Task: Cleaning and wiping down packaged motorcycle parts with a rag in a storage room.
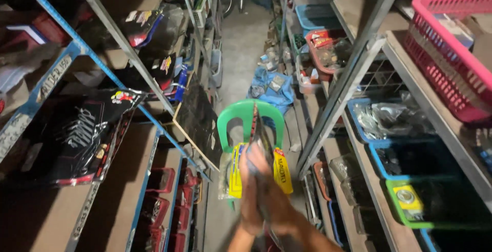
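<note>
Hands come first: the left hand (pixel 251 195) and the right hand (pixel 279 200) are pressed together low in the middle of the view, and both close around a bunch of flat plastic packets (pixel 256 149) with yellow header cards. The packets stand upright between the palms and are seen edge-on, so what is inside them cannot be told. Just behind the packets stands a green plastic chair (pixel 249 116) in the narrow aisle, and farther along the concrete floor (pixel 241 47) lies a blue cloth with small parts on it. On the left, a metal shelf rack (pixel 77 52) with blue rails carries dark packaged goods and red boxes lower down. On the right, shelves hold a pink basket (pixel 451 52), a blue tray (pixel 379 144) and a green tray (pixel 405 221). By judgement, the packets are in hand but not yet placed on any shelf, so putting them away is what is left
</note>
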